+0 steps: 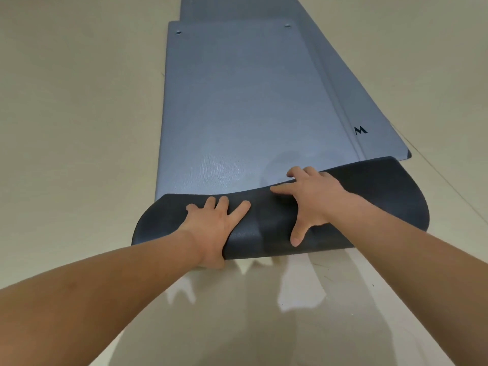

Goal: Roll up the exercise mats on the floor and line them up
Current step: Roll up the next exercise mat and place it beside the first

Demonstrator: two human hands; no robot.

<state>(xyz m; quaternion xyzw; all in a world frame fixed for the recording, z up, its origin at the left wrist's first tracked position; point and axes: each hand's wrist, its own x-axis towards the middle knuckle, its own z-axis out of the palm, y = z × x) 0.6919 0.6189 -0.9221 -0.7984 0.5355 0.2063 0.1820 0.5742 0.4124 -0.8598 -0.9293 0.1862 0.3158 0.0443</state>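
A blue-grey exercise mat [232,107] lies lengthwise on the floor in front of me. Its near end is folded over away from me, showing the dark underside [369,196]. My left hand [214,228] holds the left part of this fold, fingers on top and the thumb hidden under the near curve. My right hand [314,199] presses flat on the fold further right, fingers spread and reaching its far edge, thumb pointing back toward me. A second mat [375,117] of the same colour, with a black logo, lies underneath and sticks out on the right.
Another mat end [237,9] shows at the far top of the view, beyond the top mat. Glossy beige floor tiles [79,128] surround the mats on the left, right and near side.
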